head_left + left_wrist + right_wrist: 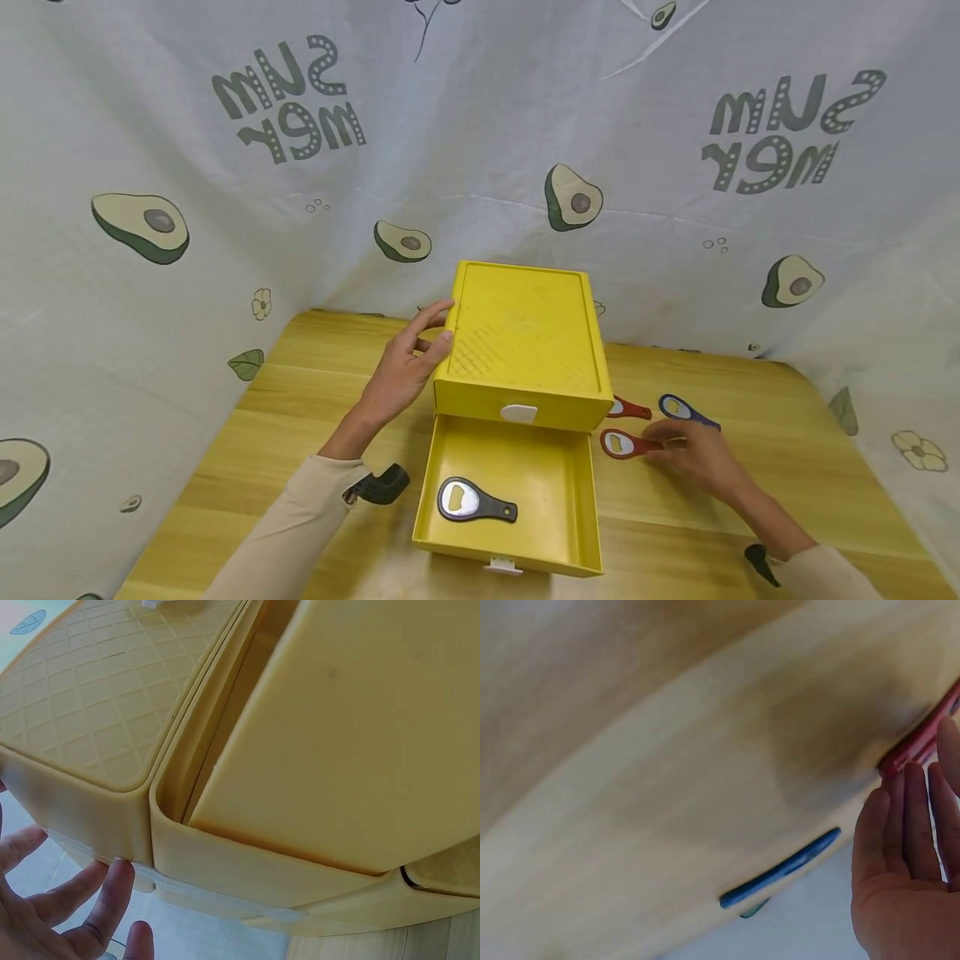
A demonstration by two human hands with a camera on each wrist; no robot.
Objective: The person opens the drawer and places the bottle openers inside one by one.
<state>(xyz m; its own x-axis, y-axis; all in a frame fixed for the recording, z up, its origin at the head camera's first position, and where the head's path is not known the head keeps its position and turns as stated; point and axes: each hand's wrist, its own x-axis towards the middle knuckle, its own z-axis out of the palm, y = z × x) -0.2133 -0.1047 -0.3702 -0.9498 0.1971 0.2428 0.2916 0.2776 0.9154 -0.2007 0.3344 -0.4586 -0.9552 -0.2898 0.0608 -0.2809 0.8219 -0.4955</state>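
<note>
Bottle openers are the things being handled, and one of them, the black-handled bottle opener (476, 502), already lies flat on the floor of the pulled-out lower drawer (577, 500) of the yellow drawer box (522, 337), toward its left front corner. Three more remain outside on the wooden table (787, 467), just to the right of the box: a red bottle opener (619, 444) nearest the drawer, a second red one (628, 408) tucked against the box's right front corner, and a blue bottle opener (681, 409) a little farther out. The right hand (693, 458) is down at the handle end of the nearer red bottle opener, fingers reaching onto it; in the right wrist view the fingers (900, 825) look fairly straight beside the red handle, and I cannot tell whether they have closed on it. The left hand (401, 367) rests with relaxed, spread fingers against the left side of the box's upper part, apparently steadying it and holding nothing. Judging by this layout, about a quarter of the work looks done: one opener stored, three left on the table, and the drawer not yet pushed back in. Around the table hangs a pale cloth printed with avocados (573, 198).
</note>
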